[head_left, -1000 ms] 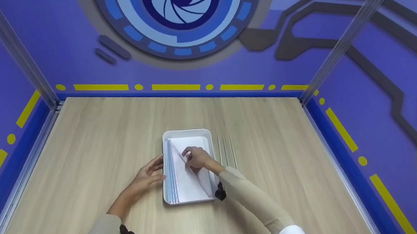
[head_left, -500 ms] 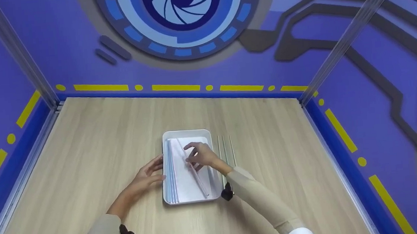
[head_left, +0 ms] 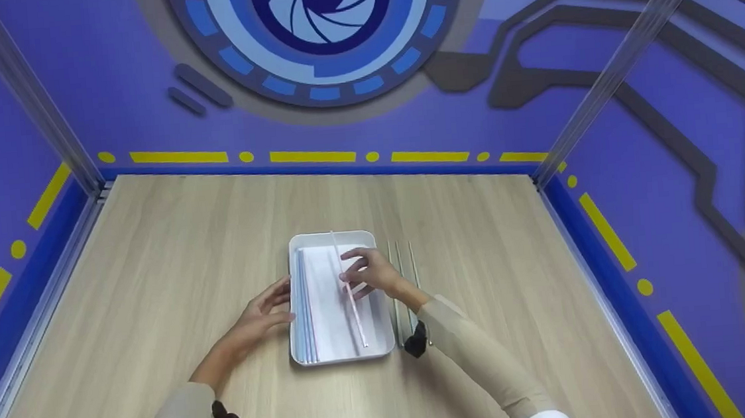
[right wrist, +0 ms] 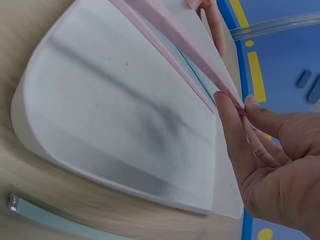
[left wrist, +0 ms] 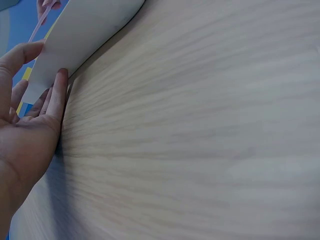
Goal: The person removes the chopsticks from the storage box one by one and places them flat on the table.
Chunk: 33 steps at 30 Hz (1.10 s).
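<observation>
A pink drinking straw [head_left: 357,316] is pinched between thumb and fingertips of my right hand [head_left: 374,272], raised and slanting over the white tray [head_left: 326,335]. In the right wrist view the pink straw [right wrist: 185,47] crosses above the tray floor and casts a shadow there. Several light blue straws [head_left: 304,307] lie lengthwise along the tray's left side, with a pink one beside them. My left hand [head_left: 261,319] rests against the tray's left outer wall, fingers extended; the left wrist view shows its fingertips [left wrist: 61,75] touching that wall.
Right of the tray, several thin pale straws [head_left: 413,265] lie on the wooden table [head_left: 505,291], partly behind the right forearm. One pale green straw [right wrist: 60,220] shows close to the tray in the right wrist view. Blue panels [head_left: 312,124] enclose the table.
The right hand has lifted the pink straw off the tray floor, moving it rightward and turning it closer to the tray's length. My left hand stays at the tray.
</observation>
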Motion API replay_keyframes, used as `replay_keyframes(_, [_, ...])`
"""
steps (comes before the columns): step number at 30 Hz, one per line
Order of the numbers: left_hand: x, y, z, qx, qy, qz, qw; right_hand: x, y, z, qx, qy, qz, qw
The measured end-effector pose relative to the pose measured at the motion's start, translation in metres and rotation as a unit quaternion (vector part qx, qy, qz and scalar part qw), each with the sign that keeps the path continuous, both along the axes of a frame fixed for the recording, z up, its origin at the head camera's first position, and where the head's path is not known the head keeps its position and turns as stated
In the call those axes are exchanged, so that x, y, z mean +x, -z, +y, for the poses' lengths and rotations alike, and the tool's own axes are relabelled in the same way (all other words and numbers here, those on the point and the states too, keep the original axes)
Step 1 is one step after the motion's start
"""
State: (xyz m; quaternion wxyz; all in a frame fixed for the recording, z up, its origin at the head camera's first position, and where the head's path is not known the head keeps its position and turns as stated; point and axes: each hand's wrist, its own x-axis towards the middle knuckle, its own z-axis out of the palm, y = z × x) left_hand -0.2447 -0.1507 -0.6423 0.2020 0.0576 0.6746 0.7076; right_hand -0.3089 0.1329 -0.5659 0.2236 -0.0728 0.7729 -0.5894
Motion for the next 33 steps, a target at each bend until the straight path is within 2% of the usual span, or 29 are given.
replay_keyframes(4, [-0.001, -0.001, 0.0, 0.001, 0.001, 0.0, 1.0, -0.002, -0.002, 0.007, -0.013, 0.018, -0.028, 0.999])
replay_keyframes(12, [0.0, -0.002, 0.0, -0.013, -0.006, -0.001, 0.9999, -0.004, -0.006, 0.024, -0.018, 0.031, -0.035, 0.999])
replay_keyframes(16, [0.0, -0.001, -0.001, -0.013, 0.001, -0.001, 0.9999, -0.005, -0.008, 0.039, -0.02, 0.034, -0.028, 0.999])
replay_keyframes(25, [0.0, -0.001, -0.001, -0.004, -0.001, -0.003, 1.0, -0.004, -0.012, 0.073, 0.006, 0.05, -0.012, 0.999])
replay_keyframes(33, [0.001, 0.0, -0.001, -0.007, 0.0, 0.001, 1.0, -0.003, -0.007, 0.102, 0.033, 0.097, -0.025, 0.994])
